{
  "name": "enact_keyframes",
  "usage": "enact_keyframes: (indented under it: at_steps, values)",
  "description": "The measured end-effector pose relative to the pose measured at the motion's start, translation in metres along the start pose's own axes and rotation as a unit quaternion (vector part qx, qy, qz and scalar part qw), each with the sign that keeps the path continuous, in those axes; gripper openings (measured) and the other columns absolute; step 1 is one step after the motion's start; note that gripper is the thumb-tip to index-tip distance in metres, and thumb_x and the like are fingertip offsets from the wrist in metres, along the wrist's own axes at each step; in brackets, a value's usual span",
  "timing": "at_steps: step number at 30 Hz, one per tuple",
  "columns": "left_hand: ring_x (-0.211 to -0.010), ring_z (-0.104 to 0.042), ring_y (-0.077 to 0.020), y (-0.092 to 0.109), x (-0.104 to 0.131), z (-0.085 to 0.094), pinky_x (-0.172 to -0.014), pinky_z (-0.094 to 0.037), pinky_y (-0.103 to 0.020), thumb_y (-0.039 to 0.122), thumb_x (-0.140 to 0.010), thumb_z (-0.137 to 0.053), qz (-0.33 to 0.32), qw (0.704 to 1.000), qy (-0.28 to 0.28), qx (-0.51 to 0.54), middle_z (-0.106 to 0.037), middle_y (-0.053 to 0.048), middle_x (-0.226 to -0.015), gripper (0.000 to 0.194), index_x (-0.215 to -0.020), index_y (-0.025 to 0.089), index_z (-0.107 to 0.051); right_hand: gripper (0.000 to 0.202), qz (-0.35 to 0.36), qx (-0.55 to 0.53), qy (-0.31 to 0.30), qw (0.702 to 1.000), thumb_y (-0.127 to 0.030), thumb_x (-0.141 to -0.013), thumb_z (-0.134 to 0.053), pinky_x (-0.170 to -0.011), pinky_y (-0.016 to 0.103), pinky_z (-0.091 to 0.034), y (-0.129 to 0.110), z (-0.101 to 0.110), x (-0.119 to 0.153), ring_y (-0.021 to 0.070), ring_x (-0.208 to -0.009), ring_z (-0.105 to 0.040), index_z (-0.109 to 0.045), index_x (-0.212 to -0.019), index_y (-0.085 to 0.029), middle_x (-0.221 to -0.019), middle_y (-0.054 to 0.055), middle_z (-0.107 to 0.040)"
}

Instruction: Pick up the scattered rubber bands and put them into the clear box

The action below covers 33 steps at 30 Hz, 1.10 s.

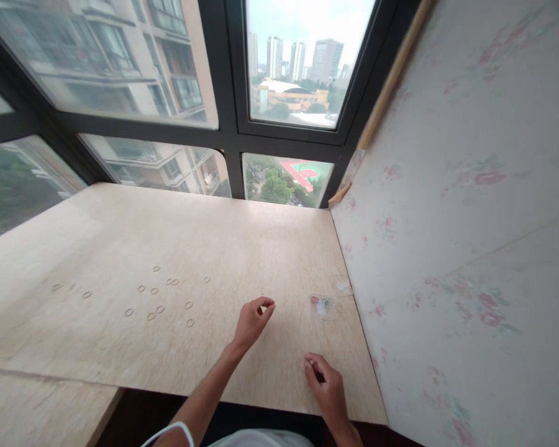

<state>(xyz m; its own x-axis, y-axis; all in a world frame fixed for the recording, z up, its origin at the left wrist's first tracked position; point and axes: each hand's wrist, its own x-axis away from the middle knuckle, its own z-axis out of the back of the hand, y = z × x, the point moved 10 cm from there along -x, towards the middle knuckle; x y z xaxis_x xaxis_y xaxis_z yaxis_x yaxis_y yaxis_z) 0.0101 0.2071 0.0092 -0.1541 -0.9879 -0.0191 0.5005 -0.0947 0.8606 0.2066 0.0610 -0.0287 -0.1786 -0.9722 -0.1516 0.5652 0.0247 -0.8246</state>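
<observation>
My left hand (255, 320) hovers over the middle of the stone sill, thumb and fingertips pinched together; what is between them, if anything, is too small to name. Nearer the front edge, my right hand (325, 382) is also closed in a pinch, with something tiny and unclear at its fingertips. Several thin rings lie scattered to the left, among them one ring (190, 323) and another ring (207, 279). Beyond my right hand lies a small clear plastic packet (323, 306) with red and green marks.
The pale stone sill (270, 248) ends at dark window frames (284, 138) ahead and a flowered wall (447, 248) on the right. A clear scrap (343, 286) lies beside the wall. The sill's front edge runs close to my body.
</observation>
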Motion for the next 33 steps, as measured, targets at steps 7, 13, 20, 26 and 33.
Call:
enact_keyframes:
  at_steps: [7,13,20,26,33]
  values:
    - [-0.059,-0.055,-0.0133,-0.048,0.057,0.067,-0.063,-0.044,-0.027,0.032,-0.086,-0.049,0.024,0.994,0.081,-0.069,-0.068,-0.003,-0.083,0.02,-0.087,0.02,-0.065,0.034,-0.036,-0.091,-0.086,0.991,-0.046,-0.086,-0.053,-0.039,0.019,-0.043,-0.022,-0.035,-0.029,0.0118,-0.042,-0.053,-0.067,-0.088,-0.015,-0.051,-0.002,-0.053]
    - [-0.064,-0.057,-0.0151,-0.076,0.093,0.086,-0.064,-0.045,-0.028,0.03,-0.089,-0.045,0.023,0.992,0.113,-0.046,-0.065,-0.004,-0.08,0.021,-0.088,0.019,-0.062,0.035,0.046,-0.084,-0.208,0.973,-0.042,-0.09,-0.046,-0.045,0.019,-0.046,-0.109,-0.117,-0.094,0.0108,-0.047,-0.055,-0.061,-0.104,-0.014,-0.057,-0.002,-0.057]
    - [-0.069,-0.057,-0.0155,-0.079,0.102,0.085,-0.065,-0.044,-0.027,0.023,-0.088,-0.045,-0.009,0.994,0.104,-0.032,-0.063,-0.004,-0.08,0.016,-0.088,0.019,-0.06,0.026,0.095,0.048,-0.292,0.951,-0.029,-0.09,-0.044,-0.052,0.02,-0.046,-0.17,-0.239,-0.166,0.0094,-0.049,-0.057,-0.058,-0.109,-0.018,-0.063,-0.003,-0.062]
    - [-0.069,-0.057,-0.0154,-0.08,0.104,0.084,-0.064,-0.044,-0.027,0.022,-0.088,-0.045,-0.014,0.995,0.097,-0.015,-0.063,-0.004,-0.08,0.015,-0.087,0.019,-0.06,0.024,0.113,0.211,-0.318,0.917,-0.031,-0.087,-0.058,-0.076,0.035,-0.048,-0.185,-0.294,-0.195,0.0173,-0.082,-0.062,-0.061,-0.104,-0.015,-0.087,0.004,-0.065]
    - [-0.069,-0.057,-0.0157,-0.081,0.104,0.085,-0.065,-0.045,-0.027,0.022,-0.088,-0.045,-0.019,0.995,0.094,0.001,-0.062,-0.004,-0.08,0.016,-0.087,0.019,-0.06,0.026,0.133,0.289,-0.377,0.87,-0.038,-0.091,-0.055,-0.082,0.038,-0.048,-0.177,-0.309,-0.191,0.0176,-0.09,-0.06,-0.062,-0.095,-0.014,-0.097,0.005,-0.063]
